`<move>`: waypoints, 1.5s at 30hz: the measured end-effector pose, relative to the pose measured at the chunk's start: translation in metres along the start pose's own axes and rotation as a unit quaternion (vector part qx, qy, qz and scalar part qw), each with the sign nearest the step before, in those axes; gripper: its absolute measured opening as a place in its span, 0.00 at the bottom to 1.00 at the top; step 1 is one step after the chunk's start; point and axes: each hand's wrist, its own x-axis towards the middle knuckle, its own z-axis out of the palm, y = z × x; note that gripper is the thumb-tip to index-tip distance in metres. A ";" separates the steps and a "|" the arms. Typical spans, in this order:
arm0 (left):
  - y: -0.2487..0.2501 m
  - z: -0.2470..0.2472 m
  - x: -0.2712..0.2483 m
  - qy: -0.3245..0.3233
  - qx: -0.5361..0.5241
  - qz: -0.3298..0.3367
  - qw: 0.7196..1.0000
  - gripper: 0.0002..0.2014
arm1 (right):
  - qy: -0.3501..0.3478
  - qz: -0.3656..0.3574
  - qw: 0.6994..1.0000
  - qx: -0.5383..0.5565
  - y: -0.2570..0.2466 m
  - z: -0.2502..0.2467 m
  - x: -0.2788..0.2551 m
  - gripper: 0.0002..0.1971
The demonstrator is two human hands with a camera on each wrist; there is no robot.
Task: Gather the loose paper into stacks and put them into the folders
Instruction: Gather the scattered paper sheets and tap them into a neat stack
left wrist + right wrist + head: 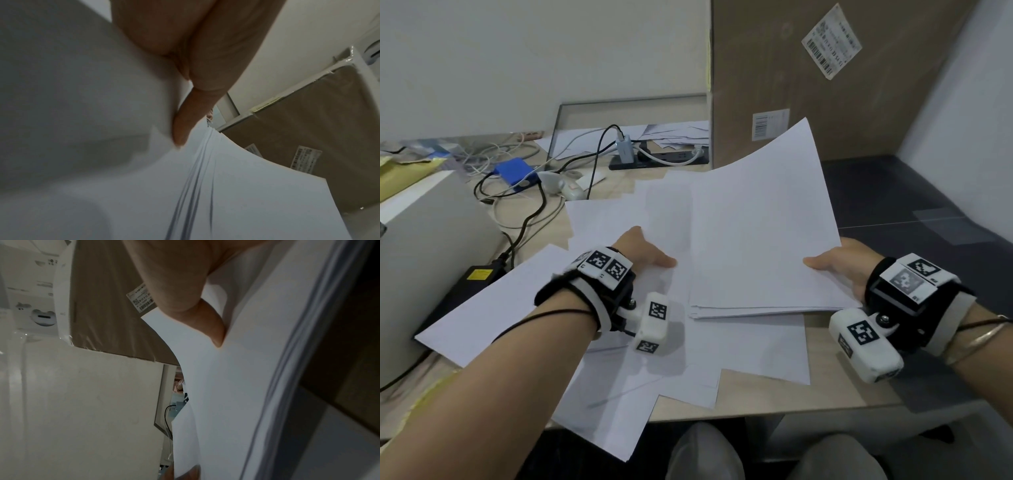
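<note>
Paper stack [756, 246]: centre-right of the head view, raised off the desk [756, 407], far corner curling upward.
Right hand [839, 270]: you pinch the stack's right edge, thumb on top.
Left hand [643, 253]: thumb pressing a sheet among the loose sheets [619, 377] at frame centre; whether its fingers are curled under, you cannot tell.
Handling: light, floppy, probably slippery between sheets; support both short edges so it does not fan.
Folders: none in view.

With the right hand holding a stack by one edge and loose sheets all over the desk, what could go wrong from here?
1. The stack is held only at its near right edge by the right hand; its far corner curls up, so sheets may fan out or slip.
2. Loose sheets overhang the desk's front edge and could slide off.
3. The left hand may drag neighbouring sheets askew.
</note>
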 end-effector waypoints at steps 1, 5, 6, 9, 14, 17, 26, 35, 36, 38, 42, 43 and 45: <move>0.001 0.000 -0.005 0.015 -0.024 0.001 1.000 0.42 | -0.004 0.001 1.000 0.002 0.000 0.001 0.000 0.11; -0.002 0.005 -0.015 0.021 -0.171 -0.011 0.985 0.14 | -0.017 0.004 1.000 -0.009 0.001 0.012 -0.005 0.12; -0.002 0.008 -0.018 0.001 -0.198 0.003 0.980 0.11 | -0.021 0.005 1.000 -0.016 0.002 0.016 -0.006 0.13; 0.005 0.017 -0.035 -0.066 -0.277 0.019 0.958 0.22 | -0.023 -0.001 0.998 -0.058 0.004 0.030 -0.007 0.16; 0.011 0.023 -0.050 -0.166 -0.286 0.009 0.944 0.14 | -0.043 -0.028 0.988 -0.144 0.003 0.047 -0.010 0.20; 0.013 0.028 -0.051 -0.039 -0.229 0.074 0.970 0.10 | -0.044 -0.059 0.975 -0.210 0.005 0.049 -0.013 0.20; 0.023 0.015 -0.084 0.042 -0.364 0.239 0.899 0.24 | -0.029 -0.143 0.989 0.024 -0.008 0.024 -0.030 0.44; 0.040 0.007 -0.106 0.035 -0.431 0.295 0.852 0.23 | -0.087 -0.234 0.951 0.185 -0.050 0.013 -0.058 0.32; 0.035 0.011 -0.106 0.017 -0.439 0.276 0.855 0.24 | -0.090 -0.223 0.953 0.182 -0.043 0.016 -0.057 0.31; 0.027 0.017 -0.105 -0.013 -0.453 0.243 0.857 0.27 | -0.089 -0.196 0.962 0.170 -0.030 0.020 -0.055 0.28; 0.031 0.014 -0.106 -0.030 -0.433 0.228 0.871 0.26 | -0.057 -0.191 0.970 0.139 -0.026 0.027 -0.050 0.30; 0.035 0.012 -0.106 -0.022 -0.427 0.225 0.876 0.25 | -0.042 -0.203 0.969 0.134 -0.029 0.028 -0.048 0.28; 0.042 0.008 -0.106 0.000 -0.422 0.225 0.878 0.23 | -0.027 -0.227 0.966 0.120 -0.034 0.029 -0.045 0.23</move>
